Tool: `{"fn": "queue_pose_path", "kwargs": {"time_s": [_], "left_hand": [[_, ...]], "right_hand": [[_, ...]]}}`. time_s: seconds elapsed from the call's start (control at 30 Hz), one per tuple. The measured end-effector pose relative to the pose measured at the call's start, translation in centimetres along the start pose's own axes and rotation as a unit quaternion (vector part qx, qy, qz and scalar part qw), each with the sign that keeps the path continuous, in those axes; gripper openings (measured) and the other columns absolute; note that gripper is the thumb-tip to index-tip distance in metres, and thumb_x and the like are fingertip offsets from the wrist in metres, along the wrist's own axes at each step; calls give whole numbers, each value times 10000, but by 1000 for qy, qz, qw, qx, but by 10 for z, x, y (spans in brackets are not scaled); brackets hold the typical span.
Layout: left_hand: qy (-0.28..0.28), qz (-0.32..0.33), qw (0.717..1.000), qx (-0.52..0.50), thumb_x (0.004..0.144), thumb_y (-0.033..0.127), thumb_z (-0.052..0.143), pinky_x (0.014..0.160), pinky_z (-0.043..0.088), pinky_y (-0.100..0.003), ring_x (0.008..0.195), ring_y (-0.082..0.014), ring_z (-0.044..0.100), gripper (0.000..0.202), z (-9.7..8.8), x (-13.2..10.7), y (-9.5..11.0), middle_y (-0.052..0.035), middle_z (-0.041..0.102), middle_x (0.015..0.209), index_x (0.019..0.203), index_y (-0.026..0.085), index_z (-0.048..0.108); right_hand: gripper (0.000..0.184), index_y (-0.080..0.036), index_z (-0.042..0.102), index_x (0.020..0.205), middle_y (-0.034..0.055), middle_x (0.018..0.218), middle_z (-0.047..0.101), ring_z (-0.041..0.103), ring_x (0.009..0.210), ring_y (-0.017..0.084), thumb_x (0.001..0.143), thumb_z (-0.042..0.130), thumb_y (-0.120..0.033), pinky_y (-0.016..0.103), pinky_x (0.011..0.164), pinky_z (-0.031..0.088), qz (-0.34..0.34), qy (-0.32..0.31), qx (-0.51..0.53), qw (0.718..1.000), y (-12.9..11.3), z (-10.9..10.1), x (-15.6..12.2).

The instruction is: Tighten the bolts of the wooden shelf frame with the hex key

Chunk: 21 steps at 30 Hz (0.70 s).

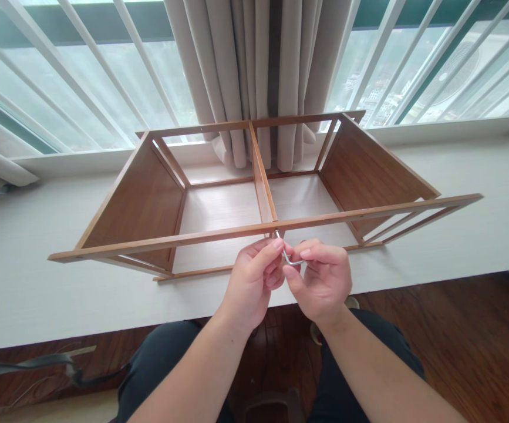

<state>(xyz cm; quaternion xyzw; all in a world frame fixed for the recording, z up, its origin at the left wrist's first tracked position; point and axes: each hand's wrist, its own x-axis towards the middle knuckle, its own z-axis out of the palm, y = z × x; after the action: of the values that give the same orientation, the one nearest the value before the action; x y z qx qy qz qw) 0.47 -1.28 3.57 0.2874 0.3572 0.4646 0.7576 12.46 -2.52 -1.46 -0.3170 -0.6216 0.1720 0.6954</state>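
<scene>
A brown wooden shelf frame (148, 200) lies on its side on the white window ledge (25, 276). It has two end panels, a middle divider (260, 176) and a long front rail (368, 212). Both my hands are pinched on a small metal hex key (286, 254) just below the spot where the divider meets the front rail. My left hand (254, 282) grips the key near its upper tip, which touches the rail. My right hand (322, 279) holds the key's lower arm between thumb and fingers.
Beige curtains (258, 76) hang behind the frame in front of a barred window (82, 76). Dark wood floor (478, 352) lies below the ledge. A dark strap-like object (38, 361) rests at lower left. My knees in dark trousers (166, 358) are under my arms.
</scene>
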Motion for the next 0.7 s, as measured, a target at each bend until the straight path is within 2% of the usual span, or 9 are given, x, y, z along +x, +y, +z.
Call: {"fn": "queue_pose_path", "kwargs": {"time_s": [0.4,0.7], "left_hand": [[-1,-21,999,-39,796,378,817,422,218,-154,441,-20,315,278,2,0,3,83,306,518,726,130,713],[2,-13,999,-38,800,381,829,431,201,-151,452,-11,267,301,2,0,0,88,315,521,720,125,692]], "right_hand": [[348,-222,612,1084,26,904,685,664,796,128,824,733,-24,277,676,591,-76,-15,-77,994,2,-3,3],[274,-194,694,970,17,830,684,637,735,116,792,772,0,279,659,552,-23,32,-64,997,-5,3,0]]}}
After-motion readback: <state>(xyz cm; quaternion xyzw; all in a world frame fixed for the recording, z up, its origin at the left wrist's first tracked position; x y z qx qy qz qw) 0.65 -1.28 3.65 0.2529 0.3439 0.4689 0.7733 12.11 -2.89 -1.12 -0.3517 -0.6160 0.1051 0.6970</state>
